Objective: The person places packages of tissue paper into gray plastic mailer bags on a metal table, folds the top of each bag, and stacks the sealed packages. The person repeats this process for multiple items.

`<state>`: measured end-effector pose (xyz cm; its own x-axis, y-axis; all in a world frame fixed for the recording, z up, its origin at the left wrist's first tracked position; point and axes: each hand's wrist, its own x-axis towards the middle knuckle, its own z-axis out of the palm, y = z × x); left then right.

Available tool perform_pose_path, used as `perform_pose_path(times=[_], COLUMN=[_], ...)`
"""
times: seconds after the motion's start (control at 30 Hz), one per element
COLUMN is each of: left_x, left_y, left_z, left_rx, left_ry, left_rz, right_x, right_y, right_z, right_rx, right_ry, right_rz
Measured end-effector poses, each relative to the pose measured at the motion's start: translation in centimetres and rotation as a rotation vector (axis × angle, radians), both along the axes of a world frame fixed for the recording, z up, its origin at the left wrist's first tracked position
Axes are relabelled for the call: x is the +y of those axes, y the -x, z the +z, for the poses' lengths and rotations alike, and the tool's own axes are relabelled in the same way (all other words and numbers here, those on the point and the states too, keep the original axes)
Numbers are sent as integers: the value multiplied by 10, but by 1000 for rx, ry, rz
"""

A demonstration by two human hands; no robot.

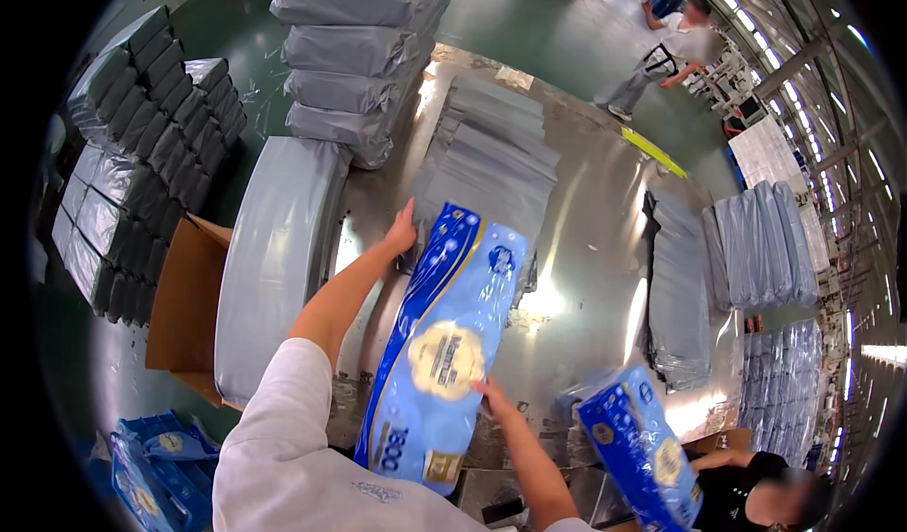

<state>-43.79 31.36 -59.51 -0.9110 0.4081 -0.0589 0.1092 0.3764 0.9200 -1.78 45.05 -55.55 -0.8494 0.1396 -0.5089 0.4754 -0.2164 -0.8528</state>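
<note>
A long blue plastic-wrapped pack with a cream scalloped label lies slanted in front of me, its far end over a pile of flat grey plastic bags on the metal table. My right hand is closed on the pack's right side, with fingertips on its front. Beside the pack's far left corner, my left hand has its fingers pressed together at the edge of a grey bag; its fingertips are partly hidden.
Wrapped grey bundles are stacked at the table's far left. A filled grey bag stands by a cardboard box. At right are more grey bags, another blue pack and a co-worker. Another person walks beyond.
</note>
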Motion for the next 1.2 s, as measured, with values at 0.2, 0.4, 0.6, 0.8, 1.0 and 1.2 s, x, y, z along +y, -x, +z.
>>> perform_pose_path(times=[0.2,0.4,0.6,0.8,1.0,1.2], left_x=[-43,-40,3,-11,-45,-28], left_y=[15,-33,-13,-23,-56,-40], left_z=[-11,34,43,64,36,27], left_rx=[-588,500,1023,524,394,473], left_ry=[-279,296,721,189,358,881], left_rz=[-382,-489,-487,-95,-48,-227], right_x=[38,111,149,105,55,73], right_y=[23,195,234,202,169,200], right_z=[30,41,-7,46,33,23], right_rx=[-156,493,105,299,309,-323], right_ry=[-401,-1720,-1559,-947,-945,-1310], right_rz=[423,278,286,-263,-111,354])
